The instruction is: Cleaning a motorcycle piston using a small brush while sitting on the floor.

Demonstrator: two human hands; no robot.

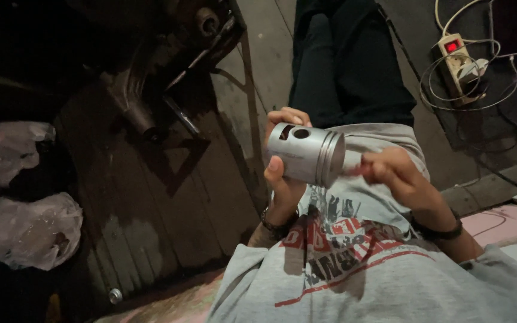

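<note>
**Piston held up over the lap**

The left hand [282,179] is wrapped around a silver-grey cylindrical metal piston [306,154], thumb pressed on its near side and fingers curled behind the far side, so the hand is closed firmly on it. The piston lies on its side in the air above the person's chest, ringed crown end pointing toward the right hand, a round pin hole and a slot showing on its skirt.

The right hand [393,170] sits just beside the crown end, fingers pinched together at the ring grooves; whether they pinch something small or only touch the rim is too blurred to tell. A dark band circles each wrist.

Below the hands spreads a grey printed shirt [354,269], and beyond them dark trousers [348,66] stretch away over a concrete floor. Toward the far right edge of the floor lies a white power strip with a lit red switch [457,60], wrapped in white cables. At the left, two crumpled translucent plastic bags [31,230] rest beside dark wooden planks and shadowed metal machinery [151,90].
</note>
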